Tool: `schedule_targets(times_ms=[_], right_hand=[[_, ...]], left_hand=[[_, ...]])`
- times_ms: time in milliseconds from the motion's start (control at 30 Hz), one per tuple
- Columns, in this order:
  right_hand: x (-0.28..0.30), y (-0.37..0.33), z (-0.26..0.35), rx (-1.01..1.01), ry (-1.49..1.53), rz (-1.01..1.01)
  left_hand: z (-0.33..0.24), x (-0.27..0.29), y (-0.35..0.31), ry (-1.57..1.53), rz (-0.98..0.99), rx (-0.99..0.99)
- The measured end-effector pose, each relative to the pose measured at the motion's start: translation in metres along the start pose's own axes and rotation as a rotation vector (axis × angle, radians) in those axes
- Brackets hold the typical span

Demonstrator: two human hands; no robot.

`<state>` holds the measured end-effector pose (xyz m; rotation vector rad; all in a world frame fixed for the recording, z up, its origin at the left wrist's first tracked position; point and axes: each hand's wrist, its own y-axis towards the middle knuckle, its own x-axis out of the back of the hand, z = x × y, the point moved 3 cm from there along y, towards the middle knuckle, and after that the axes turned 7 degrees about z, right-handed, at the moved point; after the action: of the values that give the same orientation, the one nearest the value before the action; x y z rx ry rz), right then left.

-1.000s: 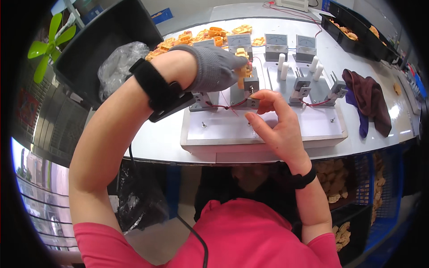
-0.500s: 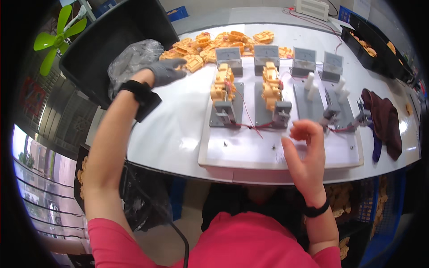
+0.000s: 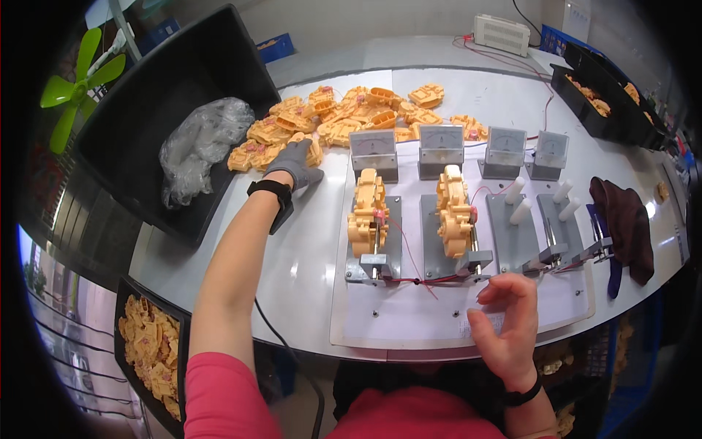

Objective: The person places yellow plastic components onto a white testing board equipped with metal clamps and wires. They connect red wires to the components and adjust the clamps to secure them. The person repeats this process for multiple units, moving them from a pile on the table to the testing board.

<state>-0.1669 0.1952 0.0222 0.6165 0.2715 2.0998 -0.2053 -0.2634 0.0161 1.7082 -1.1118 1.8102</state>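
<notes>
Head view. Gloved left hand [image 3: 295, 167]: lies over orange casings [image 3: 338, 132], heaped toward tabletop's [image 3: 311, 241] far edge, left portion; grip hidden, unreadable. Right hand [image 3: 508, 329]: by near edge, empty, thumb and fingers narrowly parted. Casings: probably light, stiff; best taken by outer sides.

Orange pts [image 3: 338, 132], gry glove [image 3: 294, 162], grn fan [image 3: 78, 92].

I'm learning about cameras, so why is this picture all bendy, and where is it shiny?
Head view: the wide fisheye lens curves the table along its front edge, and the corners go black; head view: white glare shows beside the dark cloth, and the plastic bag glints; head view: the two upright orange parts look fairly clear.
</notes>
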Motion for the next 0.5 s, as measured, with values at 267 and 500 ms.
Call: schedule_targets(times_ms=[267, 500], right_hand=[[-0.002, -0.002, 0.002, 0.047, -0.011, -0.018], [-0.006, 0.001, 0.007, 0.1, -0.022, -0.007]], left_hand=[[-0.003, -0.005, -0.119, 0.158, -0.035, -0.25], [0.019, -0.03, -0.124, 0.152, 0.063, -0.287]])
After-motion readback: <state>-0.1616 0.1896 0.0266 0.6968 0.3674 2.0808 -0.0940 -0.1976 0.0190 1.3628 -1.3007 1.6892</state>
